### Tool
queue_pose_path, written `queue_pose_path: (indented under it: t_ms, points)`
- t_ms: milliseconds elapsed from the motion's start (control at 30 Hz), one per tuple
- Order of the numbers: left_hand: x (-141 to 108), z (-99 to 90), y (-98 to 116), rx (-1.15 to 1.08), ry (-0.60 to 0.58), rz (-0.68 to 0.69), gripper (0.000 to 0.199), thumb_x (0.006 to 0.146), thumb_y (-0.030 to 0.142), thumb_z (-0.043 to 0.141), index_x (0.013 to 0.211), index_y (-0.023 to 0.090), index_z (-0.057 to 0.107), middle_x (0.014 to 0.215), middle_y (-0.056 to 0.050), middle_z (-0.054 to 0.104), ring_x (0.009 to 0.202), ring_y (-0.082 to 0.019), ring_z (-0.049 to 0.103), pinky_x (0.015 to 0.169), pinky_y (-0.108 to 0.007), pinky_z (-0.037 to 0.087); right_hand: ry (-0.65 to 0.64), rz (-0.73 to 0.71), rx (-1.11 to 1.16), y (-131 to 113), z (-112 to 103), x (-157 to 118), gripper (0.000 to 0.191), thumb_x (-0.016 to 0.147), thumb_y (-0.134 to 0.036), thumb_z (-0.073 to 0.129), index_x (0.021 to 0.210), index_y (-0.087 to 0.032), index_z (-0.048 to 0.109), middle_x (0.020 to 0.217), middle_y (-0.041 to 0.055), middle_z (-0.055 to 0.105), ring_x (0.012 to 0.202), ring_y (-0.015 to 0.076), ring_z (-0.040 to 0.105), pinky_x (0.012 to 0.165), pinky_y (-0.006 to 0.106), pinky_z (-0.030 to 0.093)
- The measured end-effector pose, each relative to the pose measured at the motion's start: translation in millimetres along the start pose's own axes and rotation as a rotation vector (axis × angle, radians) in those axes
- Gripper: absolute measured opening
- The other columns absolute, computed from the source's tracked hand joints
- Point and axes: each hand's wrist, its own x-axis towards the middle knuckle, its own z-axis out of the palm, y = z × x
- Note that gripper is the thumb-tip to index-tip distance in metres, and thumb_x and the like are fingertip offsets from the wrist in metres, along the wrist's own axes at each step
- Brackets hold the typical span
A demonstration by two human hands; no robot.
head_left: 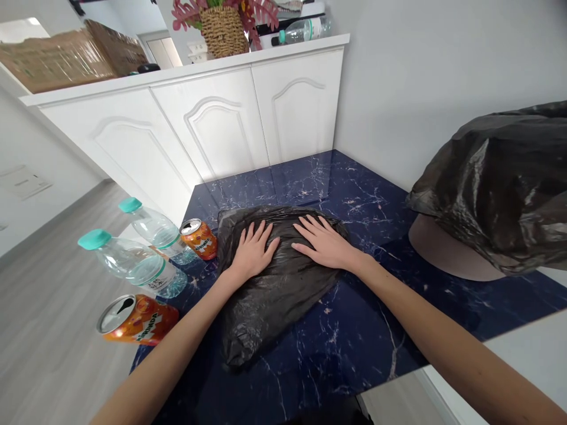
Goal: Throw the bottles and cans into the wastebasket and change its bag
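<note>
A black plastic bag [283, 295] lies flattened on the dark blue marbled table [354, 348]. On its upper left part rests my left hand [254, 251], palm down with the fingers spread. My right hand [325, 242] lies on the upper right part, its fingers also stretched out. Neither hand grips anything. Close to the bag's left edge stands an orange can [201, 239]. Two clear bottles with teal caps, one farther [155, 227] and one nearer [133, 262], are left of it. Another orange can [139, 320] is beside my left forearm.
On the right, a bulky black bag [500, 183] covers a round, pale object [452, 251]. Behind the table is a white cabinet [221, 130] bearing a cardboard box [57, 59], a wicker plant basket [224, 32] and a bottle [303, 29].
</note>
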Motion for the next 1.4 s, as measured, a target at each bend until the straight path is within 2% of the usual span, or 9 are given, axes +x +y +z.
queue_pose_path:
  t_ms: [133, 333, 467, 633, 833, 1000, 1167, 1267, 1400]
  points:
    - [-33, -27.7, -1, -0.009, 0.022, 0.030, 0.062, 0.113, 0.044, 0.044, 0.167, 0.012, 0.045, 0.178, -0.019, 0.038, 0.169, -0.041, 0.026, 0.136, -0.066, 0.024, -0.068, 0.052, -0.053, 4, 4, 0, 0.095, 0.106, -0.083, 0.019, 0.174, -0.020, 0.038, 0.183, 0.0111, 0.022, 0.171, 0.0331, 0.016, 0.140, 0.058, 0.011]
    - [-122, -76.9, 30, -0.284, -0.175, 0.519, 0.054, 0.112, 0.047, 0.057, 0.163, 0.031, 0.051, 0.174, -0.003, 0.047, 0.168, -0.026, 0.032, 0.136, -0.052, 0.036, -0.103, 0.062, -0.098, 2, 3, 0, 0.095, 0.107, -0.081, 0.016, 0.175, -0.017, 0.035, 0.184, 0.0107, 0.019, 0.172, 0.0312, 0.013, 0.140, 0.054, 0.007]
    - [-164, -75.3, 21, -0.214, -0.238, 0.555, 0.091, 0.102, 0.057, 0.071, 0.176, 0.028, 0.026, 0.178, -0.008, 0.038, 0.168, -0.033, 0.029, 0.135, -0.060, 0.034, -0.102, 0.079, -0.103, 0, 4, -2, 0.094, 0.107, -0.080, 0.017, 0.175, -0.018, 0.034, 0.184, 0.0098, 0.018, 0.172, 0.0308, 0.012, 0.140, 0.054, 0.006]
    - [-186, -63.1, -4, -0.135, -0.112, 0.549, 0.064, 0.112, 0.018, 0.049, 0.173, 0.031, 0.033, 0.172, -0.004, 0.050, 0.163, -0.025, 0.042, 0.134, -0.052, 0.039, -0.089, 0.105, -0.087, -6, 5, -7, 0.091, 0.106, -0.081, 0.022, 0.175, -0.023, 0.035, 0.184, 0.0079, 0.020, 0.172, 0.0305, 0.014, 0.141, 0.054, 0.008]
    - [-190, -79.1, -5, -0.302, 0.151, 0.443, 0.046, 0.107, 0.010, 0.045, 0.146, 0.028, 0.062, 0.129, -0.005, 0.082, 0.118, -0.021, 0.081, 0.102, -0.032, 0.067, -0.076, 0.147, -0.052, -22, -3, -26, 0.095, 0.105, -0.084, 0.028, 0.173, -0.019, 0.040, 0.183, 0.0137, 0.021, 0.172, 0.0352, 0.012, 0.138, 0.061, 0.017]
    - [-183, -115.8, 12, -0.345, 0.261, 0.208, 0.027, 0.109, 0.021, 0.049, 0.120, 0.026, 0.073, 0.084, 0.001, 0.083, 0.063, -0.016, 0.077, 0.060, -0.024, 0.058, -0.158, 0.023, 0.211, -38, -27, -72, 0.075, 0.110, -0.073, 0.037, 0.173, -0.033, 0.039, 0.181, 0.0030, 0.028, 0.170, 0.0304, 0.018, 0.138, 0.061, 0.021]
    - [-159, -150.2, 15, -0.219, 0.431, 0.104, 0.025, 0.111, 0.033, 0.052, 0.114, 0.026, 0.076, 0.084, 0.003, 0.083, 0.062, -0.016, 0.076, 0.064, -0.024, 0.056, -0.146, -0.001, 0.272, -45, -46, -121, 0.058, 0.106, -0.066, 0.059, 0.155, -0.037, 0.065, 0.167, 0.0003, 0.056, 0.161, 0.0330, 0.044, 0.133, 0.059, 0.039]
    - [-129, -159.2, 3, -0.130, 0.361, 0.119, 0.032, 0.111, 0.041, 0.050, 0.119, 0.028, 0.078, 0.087, 0.002, 0.084, 0.067, -0.020, 0.077, 0.069, -0.028, 0.058, -0.011, 0.052, 0.282, -47, -47, -130, 0.041, 0.110, -0.058, 0.055, 0.133, -0.034, 0.080, 0.146, 0.0019, 0.074, 0.143, 0.0310, 0.064, 0.122, 0.052, 0.053]
    - [-88, -162.8, 0, 0.042, 0.271, 0.047, 0.039, 0.110, 0.044, 0.047, 0.130, 0.026, 0.076, 0.118, -0.006, 0.084, 0.102, -0.033, 0.080, 0.090, -0.045, 0.063, 0.142, 0.183, 0.314, -47, -44, -122, 0.040, 0.109, -0.056, 0.053, 0.103, -0.030, 0.083, 0.116, 0.0041, 0.084, 0.107, 0.0302, 0.080, 0.093, 0.044, 0.066]
